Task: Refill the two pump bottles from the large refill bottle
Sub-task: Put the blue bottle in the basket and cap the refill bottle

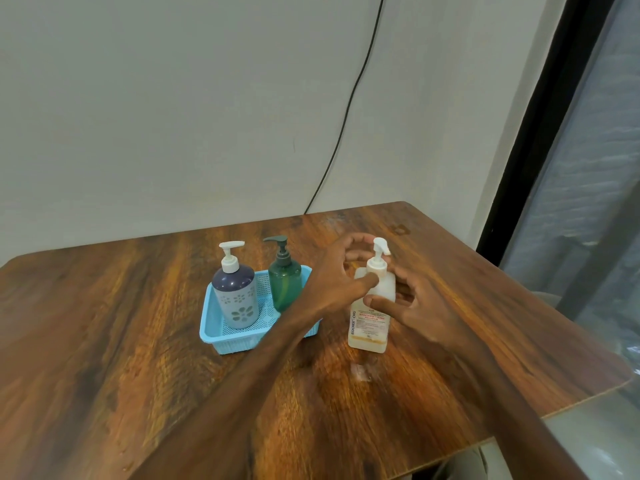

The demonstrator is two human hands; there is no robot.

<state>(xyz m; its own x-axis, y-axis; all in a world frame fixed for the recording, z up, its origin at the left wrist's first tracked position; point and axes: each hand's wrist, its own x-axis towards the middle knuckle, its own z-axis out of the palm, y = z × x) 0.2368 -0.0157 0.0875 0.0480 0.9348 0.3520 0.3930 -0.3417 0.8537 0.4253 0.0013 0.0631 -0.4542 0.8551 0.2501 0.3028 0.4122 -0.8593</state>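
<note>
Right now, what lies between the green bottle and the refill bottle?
In the head view, the left hand and its wrist lie there, passing the right wall of the basket to reach the neck of the refill bottle.

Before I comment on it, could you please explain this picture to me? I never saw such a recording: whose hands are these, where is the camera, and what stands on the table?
No machine is here: a person works with bare hands, and the one camera sits on that person's head, looking forward and down. On the wooden table a blue basket holds two pump bottles, a purple flowered bottle and a green bottle. Beside the basket stands the large refill bottle with a white pump. The left hand curls its fingers round the pump's collar; the right hand holds the bottle's body, thumb on its front. Both hands look slightly blurred.
</note>
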